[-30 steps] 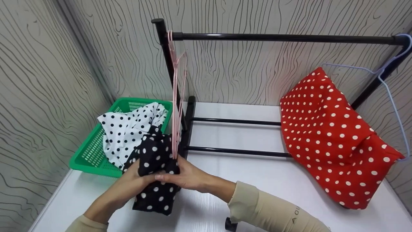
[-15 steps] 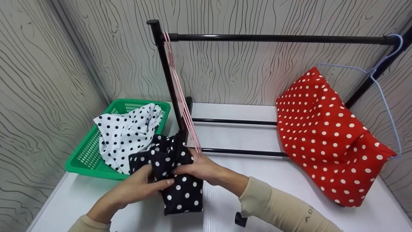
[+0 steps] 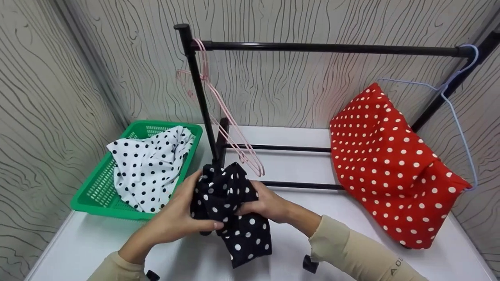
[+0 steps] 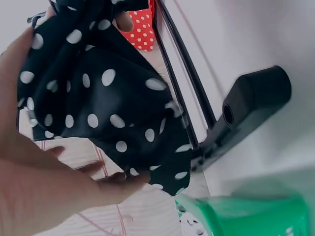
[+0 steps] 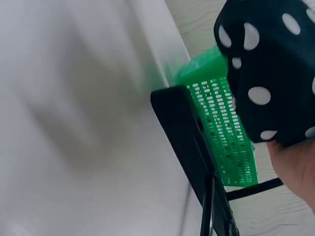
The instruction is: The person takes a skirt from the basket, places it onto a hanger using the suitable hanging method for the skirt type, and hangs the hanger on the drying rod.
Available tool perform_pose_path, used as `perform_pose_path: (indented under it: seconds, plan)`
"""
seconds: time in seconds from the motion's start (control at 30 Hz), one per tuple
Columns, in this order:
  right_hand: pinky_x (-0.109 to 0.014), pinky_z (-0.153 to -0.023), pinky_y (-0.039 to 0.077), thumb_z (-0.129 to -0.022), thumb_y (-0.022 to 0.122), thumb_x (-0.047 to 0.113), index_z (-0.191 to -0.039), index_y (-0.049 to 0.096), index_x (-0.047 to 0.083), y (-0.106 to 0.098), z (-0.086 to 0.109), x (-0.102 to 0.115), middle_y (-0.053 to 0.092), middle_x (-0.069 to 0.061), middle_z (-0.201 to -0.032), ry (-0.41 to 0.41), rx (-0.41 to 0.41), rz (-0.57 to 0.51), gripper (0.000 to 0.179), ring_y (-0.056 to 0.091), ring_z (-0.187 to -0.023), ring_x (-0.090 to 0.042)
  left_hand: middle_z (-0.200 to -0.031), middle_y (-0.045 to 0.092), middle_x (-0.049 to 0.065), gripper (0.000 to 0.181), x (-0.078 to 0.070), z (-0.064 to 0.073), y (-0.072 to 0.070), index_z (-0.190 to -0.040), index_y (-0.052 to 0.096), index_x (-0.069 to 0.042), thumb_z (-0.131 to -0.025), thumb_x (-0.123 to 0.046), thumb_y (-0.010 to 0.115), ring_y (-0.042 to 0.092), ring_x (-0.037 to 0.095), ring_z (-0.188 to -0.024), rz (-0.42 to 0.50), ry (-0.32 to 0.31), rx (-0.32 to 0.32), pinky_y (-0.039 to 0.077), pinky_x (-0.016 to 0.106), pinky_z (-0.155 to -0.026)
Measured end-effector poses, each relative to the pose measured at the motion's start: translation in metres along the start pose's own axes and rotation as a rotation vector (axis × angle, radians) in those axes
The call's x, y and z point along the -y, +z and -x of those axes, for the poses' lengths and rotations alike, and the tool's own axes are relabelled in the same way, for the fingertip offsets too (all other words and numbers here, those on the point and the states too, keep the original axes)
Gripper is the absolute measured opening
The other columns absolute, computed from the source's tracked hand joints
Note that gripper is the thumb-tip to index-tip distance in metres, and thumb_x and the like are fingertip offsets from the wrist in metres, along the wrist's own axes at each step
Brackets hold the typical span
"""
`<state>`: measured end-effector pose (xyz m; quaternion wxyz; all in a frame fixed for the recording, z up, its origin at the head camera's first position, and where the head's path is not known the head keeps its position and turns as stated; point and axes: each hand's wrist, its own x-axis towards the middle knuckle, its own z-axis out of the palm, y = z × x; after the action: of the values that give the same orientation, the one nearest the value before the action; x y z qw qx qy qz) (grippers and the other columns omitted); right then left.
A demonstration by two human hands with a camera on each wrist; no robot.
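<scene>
A black cloth with white polka dots [image 3: 216, 195] is bunched up between both hands in front of the rack's left post. My left hand [image 3: 172, 216] holds its left side, thumb across the front; in the left wrist view, the fingers [image 4: 118, 187] lie along the edge of the cloth. My right hand [image 3: 269, 203] grips the cloth's right side, its fingertips hidden in the folds, while a free end hangs below. Pink hangers [image 3: 230, 113] hang from the left end of the bar, their lower ends just above the right hand.
A green basket [image 3: 91, 191] with a white cloth with black dots [image 3: 150, 168] stands on the left. The black rack [image 3: 332, 47] spans the table. On its right end a lilac hanger [image 3: 455, 101] carries a red dotted cloth [image 3: 390, 168].
Both hands have shifted right with the black cloth, away from the basket. The right hand has come away from the pink hangers, which have swung and now hang turned.
</scene>
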<state>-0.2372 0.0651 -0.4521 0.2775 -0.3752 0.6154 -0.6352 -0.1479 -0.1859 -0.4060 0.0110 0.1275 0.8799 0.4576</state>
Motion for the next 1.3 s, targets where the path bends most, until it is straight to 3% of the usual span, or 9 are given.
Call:
perform_pose_path:
  seconds: [0.13,0.23,0.37,0.43,0.67,0.93,1.1,1.23,1.3]
  plan:
    - [-0.036,-0.079,0.060,-0.080,0.071,0.008,-0.110,0.062,-0.001,-0.009,0.012,0.007,0.071,-0.005,-0.099,-0.017,0.039,0.065,0.033,0.072,-0.090,-0.020,-0.156,0.038,0.002,0.125,-0.004,-0.005,0.008,-0.162,0.021,-0.025,-0.065,-0.056,0.093,0.035,0.021,-0.144,0.014,0.091,0.070,0.028,0.053,-0.119]
    - [-0.034,-0.080,0.060,-0.077,0.072,0.010,-0.110,0.063,-0.002,-0.021,0.023,0.014,0.071,-0.004,-0.099,-0.016,0.066,0.131,0.036,0.071,-0.090,-0.018,-0.146,0.049,-0.007,0.112,-0.007,-0.012,0.018,-0.157,0.027,-0.031,-0.068,-0.051,0.093,0.047,0.015,-0.135,0.070,0.166,0.130,0.036,0.046,-0.116]
    - [-0.028,-0.077,0.057,-0.074,0.073,0.010,-0.103,0.063,-0.006,-0.041,0.034,0.022,0.069,0.002,-0.094,-0.047,0.085,0.200,0.034,0.067,-0.085,-0.012,-0.138,0.053,-0.012,0.095,-0.013,-0.022,0.032,-0.148,0.036,-0.033,-0.072,-0.047,0.092,0.053,0.012,-0.128,0.102,0.230,0.185,0.040,0.042,-0.113]
    - [-0.025,-0.075,0.055,-0.072,0.073,0.008,-0.098,0.064,-0.007,-0.051,0.039,0.024,0.068,0.005,-0.090,-0.070,0.082,0.221,0.031,0.065,-0.082,-0.009,-0.138,0.051,-0.010,0.092,-0.016,-0.025,0.038,-0.147,0.037,-0.029,-0.074,-0.047,0.090,0.052,0.014,-0.128,0.078,0.219,0.193,0.040,0.043,-0.112]
    - [-0.022,-0.066,0.049,-0.065,0.068,0.001,-0.085,0.061,-0.006,-0.088,0.059,0.034,0.062,0.012,-0.081,-0.135,0.008,0.254,0.022,0.057,-0.073,-0.005,-0.151,0.041,0.007,0.089,-0.019,-0.029,0.054,-0.157,0.031,-0.015,-0.089,-0.054,0.074,0.043,0.030,-0.139,-0.081,0.093,0.208,0.037,0.056,-0.113]
    - [-0.025,-0.059,0.050,-0.073,0.061,-0.001,-0.082,0.062,-0.002,-0.127,0.091,0.046,0.063,0.008,-0.078,-0.227,-0.096,0.267,0.009,0.059,-0.069,-0.006,-0.158,0.036,0.015,0.082,-0.017,-0.033,0.064,-0.159,0.028,-0.013,-0.097,-0.049,0.067,0.039,0.039,-0.144,-0.103,0.028,0.218,0.035,0.061,-0.113]
    - [-0.025,-0.054,0.051,-0.076,0.054,-0.009,-0.082,0.064,0.002,-0.146,0.110,0.051,0.063,0.005,-0.079,-0.275,-0.134,0.191,0.016,0.062,-0.068,-0.008,-0.157,0.039,0.017,0.077,-0.018,-0.034,0.068,-0.157,0.032,-0.011,-0.098,-0.048,0.065,0.042,0.037,-0.142,-0.117,0.027,0.240,0.037,0.059,-0.113]
    - [-0.025,-0.055,0.049,-0.076,0.050,-0.011,-0.078,0.063,0.009,-0.154,0.120,0.054,0.061,0.004,-0.074,-0.271,-0.297,0.209,0.024,0.059,-0.064,-0.008,-0.152,0.045,0.015,0.070,-0.020,-0.037,0.073,-0.153,0.040,-0.008,-0.099,-0.045,0.064,0.047,0.034,-0.139,-0.124,0.050,0.265,0.039,0.057,-0.112]
    - [-0.025,-0.055,0.050,-0.075,0.051,-0.010,-0.076,0.062,0.010,-0.155,0.121,0.055,0.060,0.002,-0.072,-0.238,-0.432,0.212,0.023,0.059,-0.063,-0.009,-0.150,0.048,0.013,0.067,-0.022,-0.037,0.078,-0.151,0.042,-0.008,-0.099,-0.045,0.063,0.048,0.033,-0.138,-0.123,0.052,0.285,0.040,0.056,-0.112]
